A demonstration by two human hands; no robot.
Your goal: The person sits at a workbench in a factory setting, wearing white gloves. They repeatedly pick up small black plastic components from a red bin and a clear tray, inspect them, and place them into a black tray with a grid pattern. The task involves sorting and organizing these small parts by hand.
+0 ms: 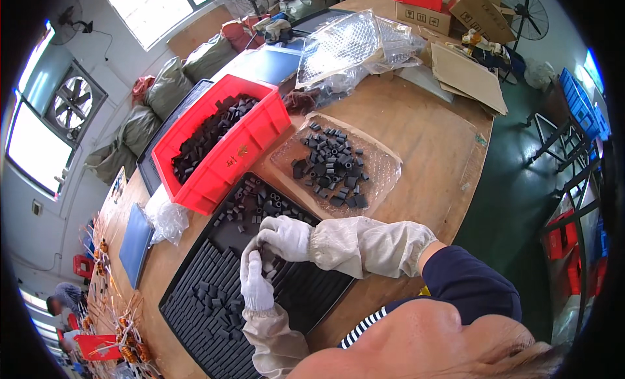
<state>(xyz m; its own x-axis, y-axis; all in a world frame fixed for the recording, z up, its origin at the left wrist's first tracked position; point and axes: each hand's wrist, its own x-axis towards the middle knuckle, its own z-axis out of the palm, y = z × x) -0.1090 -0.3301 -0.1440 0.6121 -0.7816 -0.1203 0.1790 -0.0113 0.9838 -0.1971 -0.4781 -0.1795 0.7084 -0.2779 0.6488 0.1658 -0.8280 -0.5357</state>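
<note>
My left hand (pixel 256 284) and my right hand (pixel 285 238), both in white gloves, meet over a black tray (pixel 218 239). The fingers of both are bent and pressed together at the tips; whatever is between them is hidden. Long rows of dark strip-like pieces (pixel 211 262) line the tray, with a heap of short black pieces (pixel 218 307) lying on top. Loose black tubes (pixel 250 200) are scattered at the tray's far end. Beyond my right hand, a clear plastic tray (pixel 377 151) carries a pile of short black tubes (pixel 332 157).
A red crate (pixel 228 161) full of black pieces stands behind the black tray. Clear plastic trays (pixel 342 47) and cardboard sheets (pixel 469 76) lie at the table's far end. Sacks (pixel 159 86) lean along the wall; blue crates (pixel 579 105) sit on a rack at the right.
</note>
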